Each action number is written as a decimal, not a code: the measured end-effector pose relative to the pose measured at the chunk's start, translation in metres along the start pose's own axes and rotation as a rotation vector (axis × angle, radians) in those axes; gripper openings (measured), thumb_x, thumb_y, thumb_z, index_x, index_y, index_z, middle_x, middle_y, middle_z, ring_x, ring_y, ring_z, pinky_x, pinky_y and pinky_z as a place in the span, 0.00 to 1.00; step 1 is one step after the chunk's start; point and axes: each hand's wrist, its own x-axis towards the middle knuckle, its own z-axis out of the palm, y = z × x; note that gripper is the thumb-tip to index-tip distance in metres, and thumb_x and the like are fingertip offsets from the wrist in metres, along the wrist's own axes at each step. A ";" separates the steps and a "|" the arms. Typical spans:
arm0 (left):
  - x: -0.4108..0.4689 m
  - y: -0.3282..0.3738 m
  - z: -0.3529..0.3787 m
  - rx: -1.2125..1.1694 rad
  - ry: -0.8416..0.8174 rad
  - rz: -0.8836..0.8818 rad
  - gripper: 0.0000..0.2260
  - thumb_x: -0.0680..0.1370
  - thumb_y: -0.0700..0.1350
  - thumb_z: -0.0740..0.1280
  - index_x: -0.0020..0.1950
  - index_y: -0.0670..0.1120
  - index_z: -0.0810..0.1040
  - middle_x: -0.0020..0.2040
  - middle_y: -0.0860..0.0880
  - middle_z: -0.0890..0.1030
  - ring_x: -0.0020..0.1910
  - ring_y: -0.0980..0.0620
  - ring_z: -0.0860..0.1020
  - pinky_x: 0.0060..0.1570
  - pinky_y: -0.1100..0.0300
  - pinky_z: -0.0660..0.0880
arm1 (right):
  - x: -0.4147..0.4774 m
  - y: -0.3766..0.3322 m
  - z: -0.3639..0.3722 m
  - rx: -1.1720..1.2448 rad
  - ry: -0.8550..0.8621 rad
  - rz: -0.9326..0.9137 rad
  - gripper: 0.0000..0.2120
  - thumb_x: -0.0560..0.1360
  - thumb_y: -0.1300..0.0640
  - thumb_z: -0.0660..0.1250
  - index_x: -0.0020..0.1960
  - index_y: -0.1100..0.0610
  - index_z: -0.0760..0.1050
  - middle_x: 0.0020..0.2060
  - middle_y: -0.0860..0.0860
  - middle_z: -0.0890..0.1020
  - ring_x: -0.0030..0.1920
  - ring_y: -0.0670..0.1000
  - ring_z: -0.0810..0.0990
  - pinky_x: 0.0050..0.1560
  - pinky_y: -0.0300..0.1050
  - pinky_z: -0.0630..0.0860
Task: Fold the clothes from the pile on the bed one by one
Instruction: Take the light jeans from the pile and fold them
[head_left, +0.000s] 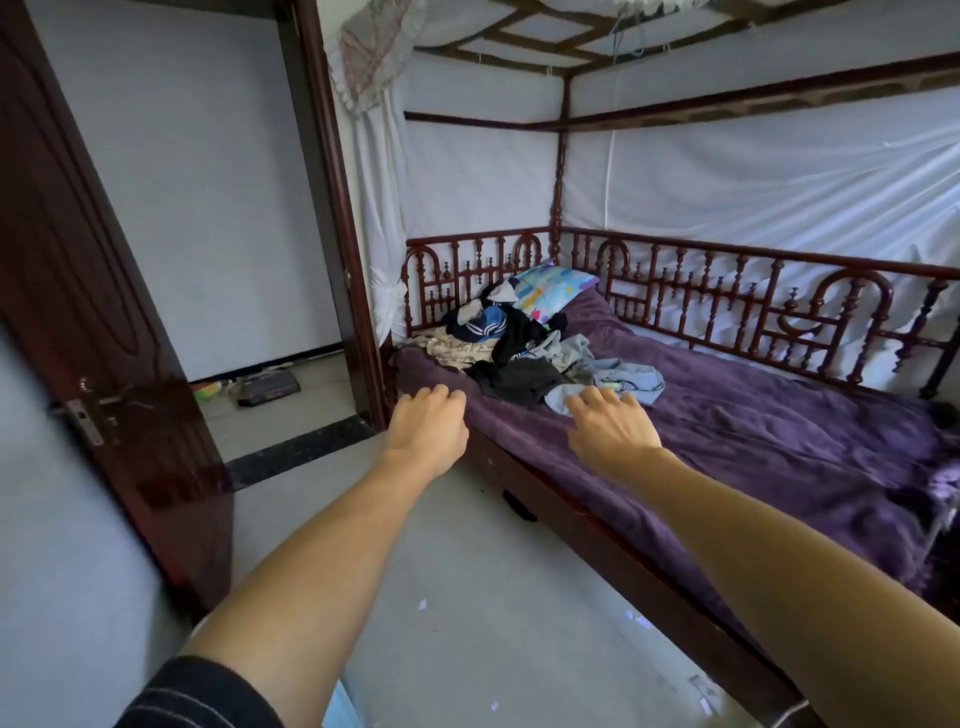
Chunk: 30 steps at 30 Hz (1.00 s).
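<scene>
Reaching forward over the near side of the bed (613, 535), both hands hold nothing. The left hand (428, 423) hovers at the bed's front left corner, its fingers loosely curled downward above the edge of the purple cover (779, 426). The right hand (613, 431) is spread and relaxed, fingertips at the near edge of a light blue garment (623, 374); I cannot tell whether they touch the cloth.

The pile of clothes (519, 353) lies at the head end of the bed, crowded toward the left corner, just in front of a bright patterned pillow (558, 288). A navy piece with white stripes (480, 325) sits at the back of the pile. A cream printed piece (457, 351) lies along its left side, close to the mattress edge. A dark grey garment (519, 382) is at the front, and the light blue one spills out to the right.

Right of the pile the purple cover stretches wide and wrinkled toward the foot. A carved red-brown railing (727, 291) fences the head and the far side, so the near side is the open one. Grey floor (467, 597), dotted with small pale scraps, runs along the bed's wooden side. At the left a dark wooden door (104, 312) stands open, with a doorway between it and the bed's corner post.
</scene>
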 end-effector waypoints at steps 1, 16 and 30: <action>0.002 -0.002 0.005 0.006 -0.032 -0.007 0.11 0.79 0.47 0.60 0.58 0.45 0.74 0.55 0.46 0.77 0.55 0.44 0.76 0.51 0.50 0.70 | 0.003 -0.002 0.004 -0.005 -0.024 0.006 0.17 0.78 0.52 0.57 0.65 0.56 0.68 0.61 0.55 0.73 0.61 0.58 0.72 0.58 0.52 0.68; 0.159 -0.026 0.156 -0.054 -0.186 0.029 0.10 0.79 0.46 0.59 0.57 0.44 0.73 0.56 0.45 0.76 0.56 0.43 0.75 0.50 0.52 0.70 | 0.179 0.023 0.158 0.085 -0.167 0.009 0.16 0.78 0.53 0.57 0.65 0.54 0.67 0.61 0.55 0.74 0.62 0.57 0.72 0.59 0.53 0.68; 0.356 -0.106 0.299 -0.102 -0.188 0.054 0.09 0.78 0.49 0.60 0.53 0.46 0.73 0.52 0.46 0.77 0.53 0.45 0.77 0.45 0.53 0.71 | 0.398 0.045 0.268 0.074 -0.244 0.023 0.18 0.79 0.50 0.57 0.67 0.54 0.66 0.62 0.54 0.74 0.63 0.56 0.72 0.60 0.52 0.68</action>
